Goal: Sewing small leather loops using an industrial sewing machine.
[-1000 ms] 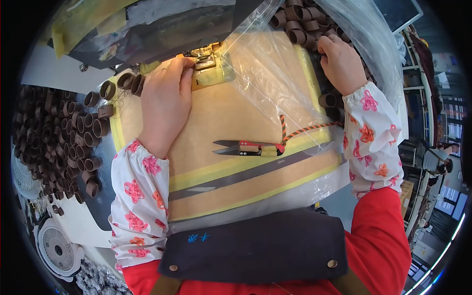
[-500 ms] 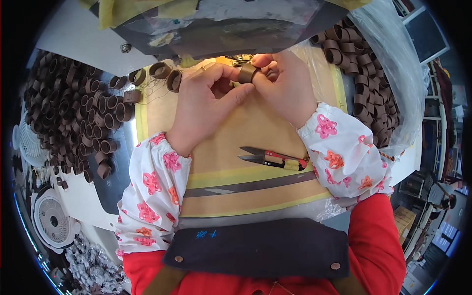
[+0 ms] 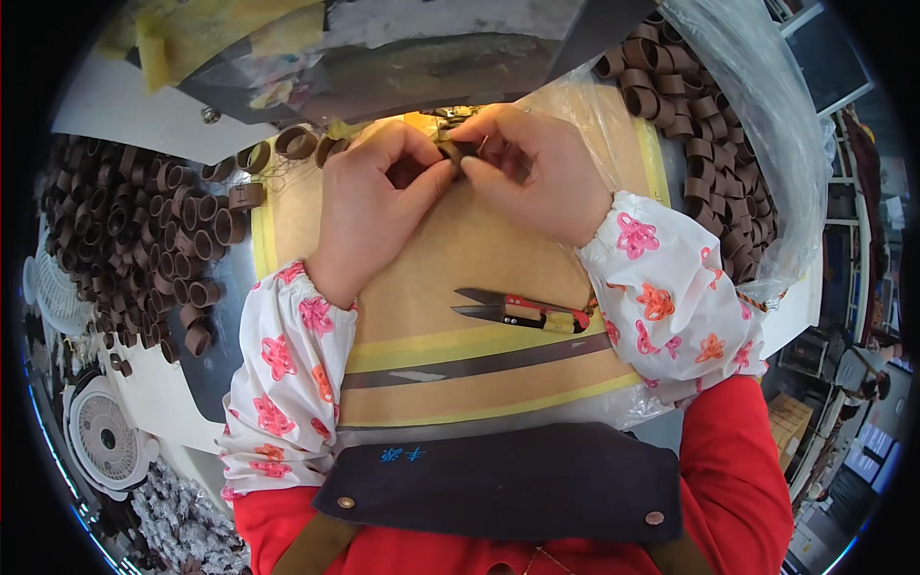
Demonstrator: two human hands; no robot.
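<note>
The left hand and right hand are close together, 2 sets of fingertips pinching 1 brown ring just below the machine. The ring looks light, bendy and not easy to break; its thin edges seem the best place to hold.

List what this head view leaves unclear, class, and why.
Head view:
Brown band: mostly hidden by left hand and right hand.
Lit machine parts: partly behind dark cover and both hands.
Dark cover: top cut off by upper edge.
Shelves at right: contents too small.
</note>
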